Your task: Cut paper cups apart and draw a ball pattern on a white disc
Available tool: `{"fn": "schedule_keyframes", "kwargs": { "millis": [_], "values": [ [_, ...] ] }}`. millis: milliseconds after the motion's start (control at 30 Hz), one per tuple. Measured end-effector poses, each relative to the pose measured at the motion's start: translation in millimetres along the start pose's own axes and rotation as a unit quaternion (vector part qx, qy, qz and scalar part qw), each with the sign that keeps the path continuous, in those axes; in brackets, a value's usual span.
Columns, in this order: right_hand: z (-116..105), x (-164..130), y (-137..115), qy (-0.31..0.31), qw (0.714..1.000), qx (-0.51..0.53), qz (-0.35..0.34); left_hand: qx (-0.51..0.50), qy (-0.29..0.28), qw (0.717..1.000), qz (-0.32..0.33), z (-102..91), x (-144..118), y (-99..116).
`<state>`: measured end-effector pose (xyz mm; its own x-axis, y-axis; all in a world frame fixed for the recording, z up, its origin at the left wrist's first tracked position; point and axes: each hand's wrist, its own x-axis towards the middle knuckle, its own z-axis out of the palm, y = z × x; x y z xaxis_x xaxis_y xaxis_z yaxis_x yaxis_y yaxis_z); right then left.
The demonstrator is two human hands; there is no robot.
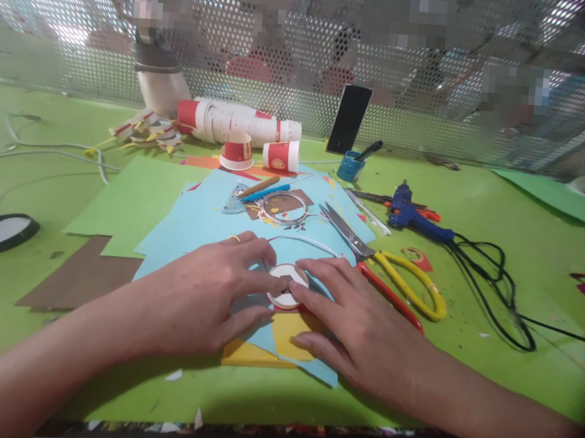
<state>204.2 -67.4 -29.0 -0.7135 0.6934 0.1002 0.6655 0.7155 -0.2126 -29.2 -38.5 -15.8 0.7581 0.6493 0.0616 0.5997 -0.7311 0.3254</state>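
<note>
A small white round piece with a raised rim [277, 299], apparently the base of a paper cup, lies between my hands. A small dark brown paper scrap [284, 286] sits on its white face. My left hand [217, 287] reaches in from the left, index fingertip pressing on the scrap, thumb held apart. From the other side, my right hand [350, 316] touches the scrap with its index fingertip, and another finger rests at the rim. Neither hand is wrapped round anything. Yellow paper [289, 335] and light blue paper [319, 369] lie below them.
Large scissors [384, 262] lie beside my right hand. Behind are a blue glue gun [413, 214], tape ring [284, 206], blue pen [267, 192], upright paper cup [237, 152], stacked cups [243, 125], phone [349, 119] and blue jar [350, 167]. Green paper [128, 201] lies left.
</note>
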Motion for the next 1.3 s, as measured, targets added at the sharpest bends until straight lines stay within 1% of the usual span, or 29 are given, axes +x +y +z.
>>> {"fn": "schedule_keyframes", "kwargs": {
  "millis": [167,233,333,400,600,733,1000,1167,1300],
  "values": [
    [-2.5,-0.8,-0.2,-0.002,1.000,0.014,0.005,0.002,-0.005,1.000,-0.001,0.7,-1.1,0.5],
    [-3.4,-2.3,2.3,0.024,0.999,0.034,0.008,0.000,-0.005,1.000,-0.001,0.8,-1.5,0.3],
    [-3.2,-3.6,8.2,0.082,0.995,0.057,0.025,0.000,-0.005,1.000,0.005,0.4,-1.9,-0.1],
    [-1.9,-2.7,12.1,0.098,0.992,0.071,0.036,0.002,-0.004,1.000,0.007,-0.1,-1.9,-0.3],
    [2.7,1.9,15.3,0.096,0.989,0.106,0.033,0.005,0.002,1.000,0.008,-0.3,-0.8,-0.4],
    [5.9,3.9,14.5,0.111,0.988,0.099,0.032,0.003,0.004,1.000,0.010,0.2,-0.3,-0.5],
    [9.0,11.0,14.6,0.108,0.989,0.099,0.019,-0.003,0.003,1.000,0.011,-0.2,0.9,0.0],
    [10.3,10.9,14.6,0.104,0.989,0.105,0.029,-0.015,0.007,1.000,0.012,-2.3,1.0,-0.5],
    [11.4,10.4,14.4,0.107,0.988,0.109,0.027,-0.022,0.015,1.000,-0.010,-0.3,0.9,-2.0]
  ]
}}
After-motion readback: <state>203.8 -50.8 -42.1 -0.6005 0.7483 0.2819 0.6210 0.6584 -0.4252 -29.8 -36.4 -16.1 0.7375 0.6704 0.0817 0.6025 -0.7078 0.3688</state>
